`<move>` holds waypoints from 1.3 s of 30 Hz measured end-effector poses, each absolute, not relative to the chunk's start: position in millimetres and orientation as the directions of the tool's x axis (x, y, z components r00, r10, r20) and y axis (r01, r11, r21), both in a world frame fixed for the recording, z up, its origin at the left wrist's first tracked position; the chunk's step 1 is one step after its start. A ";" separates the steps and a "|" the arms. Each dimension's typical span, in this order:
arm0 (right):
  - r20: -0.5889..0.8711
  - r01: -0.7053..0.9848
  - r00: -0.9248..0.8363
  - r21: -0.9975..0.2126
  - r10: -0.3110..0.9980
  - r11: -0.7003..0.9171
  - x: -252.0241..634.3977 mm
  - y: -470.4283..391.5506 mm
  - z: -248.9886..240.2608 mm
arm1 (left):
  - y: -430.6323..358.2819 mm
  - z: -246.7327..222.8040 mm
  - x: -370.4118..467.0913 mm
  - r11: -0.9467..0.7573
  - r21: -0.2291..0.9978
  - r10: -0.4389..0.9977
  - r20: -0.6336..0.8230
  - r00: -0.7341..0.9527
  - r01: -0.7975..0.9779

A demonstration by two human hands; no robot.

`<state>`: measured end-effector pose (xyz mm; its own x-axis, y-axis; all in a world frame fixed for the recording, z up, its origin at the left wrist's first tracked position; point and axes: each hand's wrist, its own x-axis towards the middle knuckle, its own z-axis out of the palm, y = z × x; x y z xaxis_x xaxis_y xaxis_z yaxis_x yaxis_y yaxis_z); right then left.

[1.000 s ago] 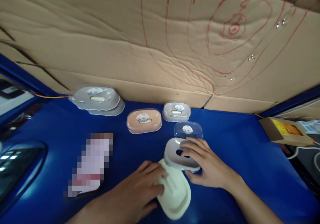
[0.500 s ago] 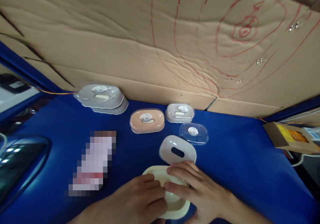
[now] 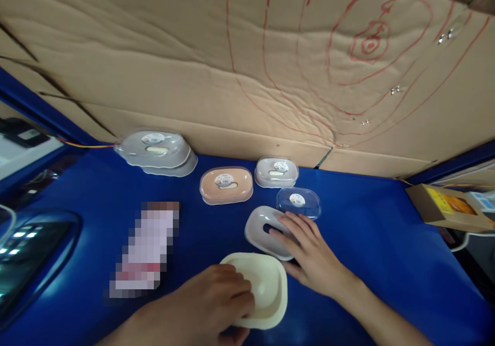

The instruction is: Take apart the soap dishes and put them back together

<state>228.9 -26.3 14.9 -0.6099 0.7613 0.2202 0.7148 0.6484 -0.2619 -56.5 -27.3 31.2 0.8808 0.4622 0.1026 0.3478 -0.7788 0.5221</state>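
A cream rounded tray-like dish (image 3: 268, 284) lies near the front edge of view. My left hand (image 3: 216, 299) is closed on its left rim, fingers curled over the inside. Just beyond it is a grey oval piece with a dark slot (image 3: 257, 232), perhaps a soap dish insert. My right hand (image 3: 309, 248) reaches over its right side, fingers spread and touching or hovering close above; I cannot tell whether they press on it. A clear plastic lid (image 3: 309, 207) with a round white label rests behind the grey piece.
A peach lidded box (image 3: 226, 183) and a grey lidded box (image 3: 276, 173) stand toward the cardboard wall (image 3: 174, 78). Stacked grey boxes (image 3: 154, 152) are at the back left. A blurred-out object (image 3: 147, 248) lies left on the blue table (image 3: 371, 232); a cardboard box (image 3: 444, 207) sits right.
My right hand has moved from the cream dish up and forward onto the grey slotted piece. My left hand stays on the cream dish, which has shifted slightly left.
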 end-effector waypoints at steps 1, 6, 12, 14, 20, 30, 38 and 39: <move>0.230 0.716 -0.575 -0.322 0.785 0.619 230.4 -24.3 13.8 | -28.7 29.2 -56.0 -0.779 0.510 0.459 0.069 0.886 0.364; 0.154 0.400 -0.128 -0.896 0.980 0.193 238.2 -19.7 21.5 | -28.5 33.7 -54.2 -0.682 0.633 0.527 0.079 0.846 0.366; -0.248 -0.156 -0.088 -0.953 0.965 -0.259 242.0 -12.2 28.9 | -4.9 45.3 -70.7 -0.073 0.997 0.676 0.060 0.734 -0.014; -0.193 -0.111 -0.048 -0.974 0.980 -0.197 242.5 -12.9 27.3 | 3.0 46.6 -72.0 -0.103 0.993 0.764 0.113 0.635 -0.053; 0.524 0.530 -0.188 -0.658 0.831 0.535 250.6 -29.8 31.9 | 0.1 36.4 -50.6 -0.853 0.278 0.521 0.413 0.747 0.441; 0.459 0.556 -0.530 -0.447 0.713 0.701 234.0 -26.9 17.6 | -3.5 20.6 -51.7 -0.931 0.068 0.354 0.413 0.839 0.359; 0.253 0.524 -0.774 -0.258 0.581 0.811 219.1 -35.1 13.5 | 8.8 14.2 -55.8 -0.822 0.309 0.550 0.213 0.808 0.478; 0.254 0.533 -0.768 -0.258 0.588 0.806 221.6 -33.3 12.5 | 11.6 13.4 -55.3 -0.804 0.353 0.556 0.162 0.815 0.478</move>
<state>221.6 -33.3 12.5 -0.7675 0.5884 0.2545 0.5326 0.8062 -0.2577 -55.3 11.6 13.4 0.8150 0.5562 0.1624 0.4783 -0.8040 0.3533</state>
